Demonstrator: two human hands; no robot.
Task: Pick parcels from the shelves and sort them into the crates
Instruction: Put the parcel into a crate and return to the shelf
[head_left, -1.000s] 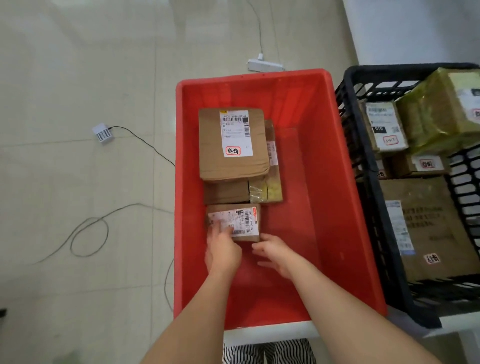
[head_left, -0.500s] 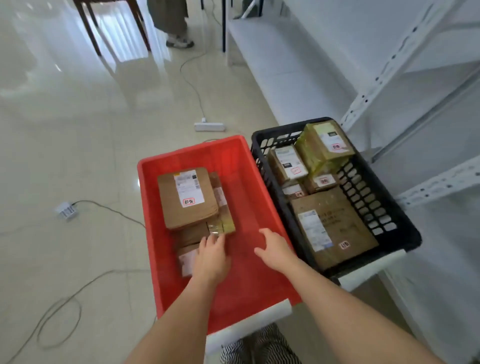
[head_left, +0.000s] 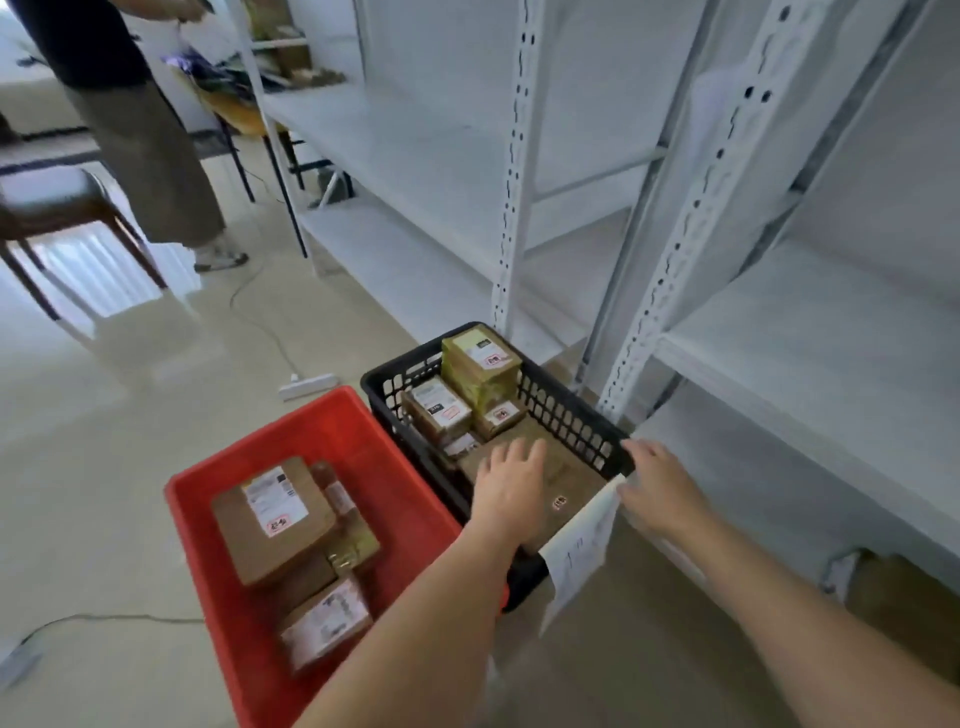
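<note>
My grip is released on both sides: my left hand (head_left: 511, 480) hangs with fingers spread over the big flat parcel (head_left: 563, 496) in the black crate (head_left: 563, 413), and whether the palm touches the cardboard I cannot tell. My right hand (head_left: 657, 480) reaches with loose fingers to the crate's near right corner, beside the white paper tag (head_left: 579, 545) that hangs off the rim; it grasps nothing that I can see.

From the head view, the only one, the black crate sits just beside the red crate (head_left: 395, 499), both close to the foot of the white shelves (head_left: 779, 332). I judge that placing keeps the carry from shelf to crate short. The black crate holds the flat parcel at the front and smaller boxes stacked behind, a yellowish-wrapped parcel (head_left: 480, 366) on top. The red crate holds a flat brown parcel with a white label (head_left: 272, 517), a smaller labelled box (head_left: 324, 621) nearer me, and more under them. The flat pieces lie label up, which I take to be so the marks can be read for sorting.

The shelves in front of me show bare boards; one brown parcel (head_left: 906, 597) sits low on the right, on the bottom shelf. That looks like the next pick, and my right hand is the nearer one.

Further off, a person (head_left: 140, 156) stands by a chair (head_left: 57, 208), and a power strip (head_left: 306, 387) lies on the floor.
</note>
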